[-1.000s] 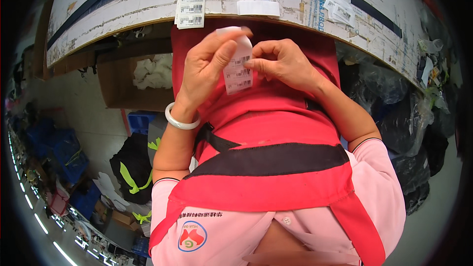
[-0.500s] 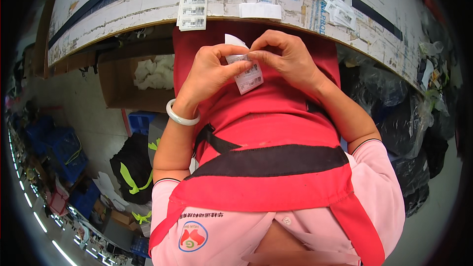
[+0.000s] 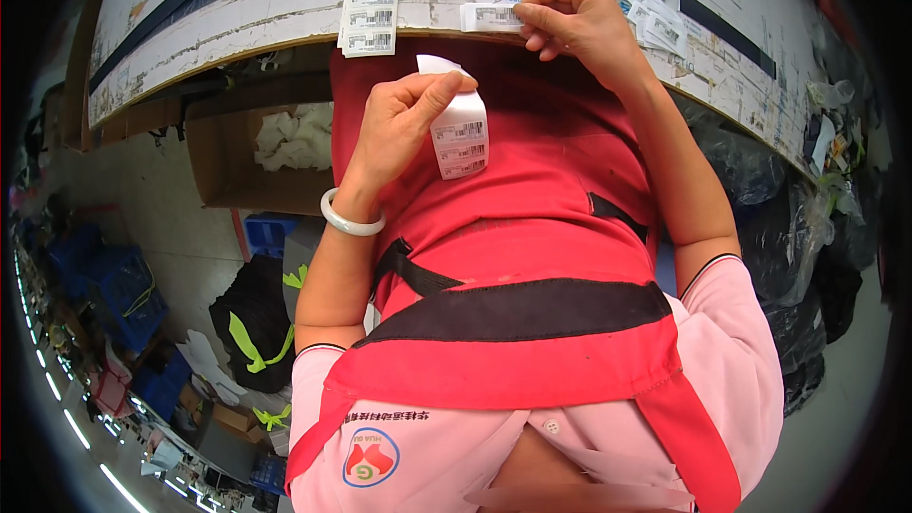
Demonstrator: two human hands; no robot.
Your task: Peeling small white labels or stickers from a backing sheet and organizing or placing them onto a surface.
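Between thumb and fingers, my left hand (image 3: 407, 123) pinches a short strip of white barcode labels (image 3: 461, 144) that hangs over my red apron. Over the table's near edge, my right hand (image 3: 579, 27) grips the right end of a small barcode label (image 3: 496, 17). That label lies on or just over a white paper slip (image 3: 465, 17) on the table; whether it touches is hard to tell. Left of it, a longer strip of barcode labels (image 3: 372, 0) lies on the table with its end at the edge.
The worn white table (image 3: 237, 19) runs across the top. More label slips (image 3: 655, 14) lie at its right. Below the table stand a cardboard box (image 3: 223, 161) with crumpled white paper and, to the right, black plastic bags (image 3: 769, 237). Blue crates (image 3: 123, 294) sit at the left.
My right hand has left my left hand and moved up and right to the white slip with a single label. My left hand keeps the strip, now hanging more openly.
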